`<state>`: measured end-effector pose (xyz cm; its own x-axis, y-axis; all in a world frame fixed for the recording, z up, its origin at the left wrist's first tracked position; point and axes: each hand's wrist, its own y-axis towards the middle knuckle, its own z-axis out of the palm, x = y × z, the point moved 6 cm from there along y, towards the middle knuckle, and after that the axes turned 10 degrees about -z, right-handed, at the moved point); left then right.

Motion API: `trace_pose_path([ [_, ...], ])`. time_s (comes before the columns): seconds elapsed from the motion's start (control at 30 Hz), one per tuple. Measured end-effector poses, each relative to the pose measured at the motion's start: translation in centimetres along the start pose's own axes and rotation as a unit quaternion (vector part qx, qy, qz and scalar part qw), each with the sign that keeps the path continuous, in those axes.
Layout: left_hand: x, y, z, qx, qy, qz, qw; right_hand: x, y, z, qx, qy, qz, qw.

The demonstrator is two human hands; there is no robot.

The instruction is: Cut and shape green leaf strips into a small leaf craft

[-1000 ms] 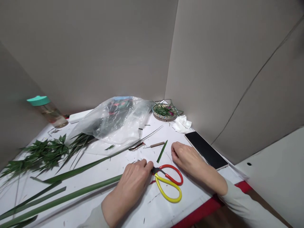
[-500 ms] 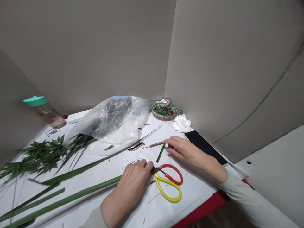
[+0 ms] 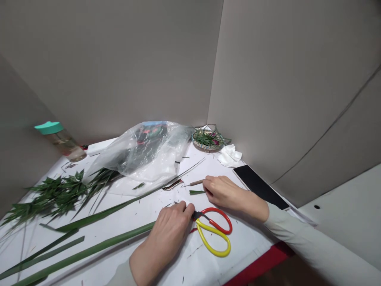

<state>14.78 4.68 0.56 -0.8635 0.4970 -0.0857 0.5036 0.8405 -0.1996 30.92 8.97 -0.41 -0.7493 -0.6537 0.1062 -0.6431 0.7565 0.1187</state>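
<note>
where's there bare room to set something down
A bare patch of white paper lies between the red-and-yellow scissors and the pale right sleeve; a smaller, scrap-dotted one, before the round patterned dish. The left side is crowded with green leaves and a crumpled clear plastic bag.

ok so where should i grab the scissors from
Best by the red loop and yellow loop together, probably coming from the person's right: both loops are uncovered and point toward that side, while the left hand hides the blades.
</note>
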Motion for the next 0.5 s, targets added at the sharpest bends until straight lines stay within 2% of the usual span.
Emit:
trace_pose_path([
  [0.07,0.1,0.0,0.1,-0.001,-0.001,-0.001,1.0,-0.9,0.3,-1.2,-0.009,0.012,0.015,1.0],
  [0.17,0.0,0.0,0.3,-0.001,-0.005,0.001,1.0,-2.3,0.3,-4.2,-0.046,0.032,0.041,0.998],
  [0.33,0.0,-0.1,0.3,0.001,-0.009,0.004,1.0,-4.4,-0.6,-10.2,-0.171,0.047,0.1,0.979],
  [0.5,0.1,-0.1,0.3,0.012,-0.017,-0.002,1.0,-6.0,-0.2,-14.6,-0.26,0.038,0.156,0.952],
])
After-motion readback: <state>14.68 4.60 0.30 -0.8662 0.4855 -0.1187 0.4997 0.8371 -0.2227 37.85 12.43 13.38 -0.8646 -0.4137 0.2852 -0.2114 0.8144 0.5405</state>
